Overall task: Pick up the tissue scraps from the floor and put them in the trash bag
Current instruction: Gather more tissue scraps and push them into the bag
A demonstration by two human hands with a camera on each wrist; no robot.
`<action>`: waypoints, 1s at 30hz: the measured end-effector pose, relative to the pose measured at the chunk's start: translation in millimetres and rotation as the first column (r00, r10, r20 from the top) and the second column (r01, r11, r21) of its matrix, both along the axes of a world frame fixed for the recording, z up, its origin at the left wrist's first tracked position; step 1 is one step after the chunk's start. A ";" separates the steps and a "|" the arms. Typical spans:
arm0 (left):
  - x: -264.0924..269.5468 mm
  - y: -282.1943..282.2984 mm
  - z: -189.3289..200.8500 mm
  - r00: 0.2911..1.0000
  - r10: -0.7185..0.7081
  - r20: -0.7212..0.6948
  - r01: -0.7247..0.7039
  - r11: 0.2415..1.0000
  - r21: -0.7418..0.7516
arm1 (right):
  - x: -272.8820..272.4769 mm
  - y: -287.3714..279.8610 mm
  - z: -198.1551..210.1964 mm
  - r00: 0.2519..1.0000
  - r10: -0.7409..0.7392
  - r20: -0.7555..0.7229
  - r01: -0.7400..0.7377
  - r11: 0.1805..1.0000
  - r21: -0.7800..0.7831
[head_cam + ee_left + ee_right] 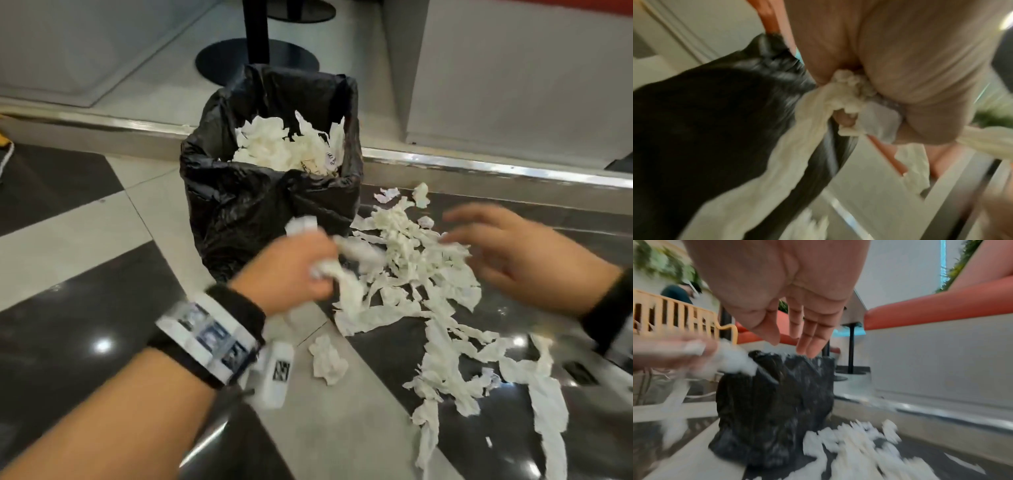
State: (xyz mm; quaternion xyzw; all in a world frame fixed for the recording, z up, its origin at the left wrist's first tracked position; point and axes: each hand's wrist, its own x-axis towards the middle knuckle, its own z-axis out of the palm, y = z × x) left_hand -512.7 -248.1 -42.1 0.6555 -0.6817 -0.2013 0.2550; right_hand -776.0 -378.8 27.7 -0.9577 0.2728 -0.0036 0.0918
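Observation:
A black trash bag [239, 205] stands upright on the floor, its mouth open and holding white tissue scraps [284, 144]. My left hand [294, 270] grips a bunch of white tissue scraps [342, 274] just in front of the bag; strips hang from the fist [818, 116]. My right hand [507, 250] hovers with straight fingers over the pile of scraps [418, 274] on the floor to the right of the bag. In the right wrist view the fingers [807, 340] are spread and hold nothing, with the bag [777, 402] beyond them.
More torn strips [462, 359] trail toward the lower right over dark and light floor tiles. A lone crumpled scrap [327, 359] lies near my left wrist. A metal-edged step [479, 168] runs behind the bag. A black table base [257, 58] stands beyond.

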 end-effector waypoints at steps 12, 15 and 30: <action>89.0 -144.4 141.2 0.746 0.154 0.648 -0.256 0.964 0.066 | -200.4 3.0 -111.5 0.934 -0.289 -0.209 0.345 0.880 0.327; 83.8 -150.4 126.0 0.686 0.102 0.720 -0.225 0.971 0.078 | -212.1 9.3 -131.6 0.895 -0.283 -0.344 0.394 0.863 0.316; -79.4 13.7 -169.0 0.853 -0.317 0.415 -0.001 0.793 0.609 | -209.0 32.6 -130.5 0.854 -0.264 -0.448 0.430 0.843 0.324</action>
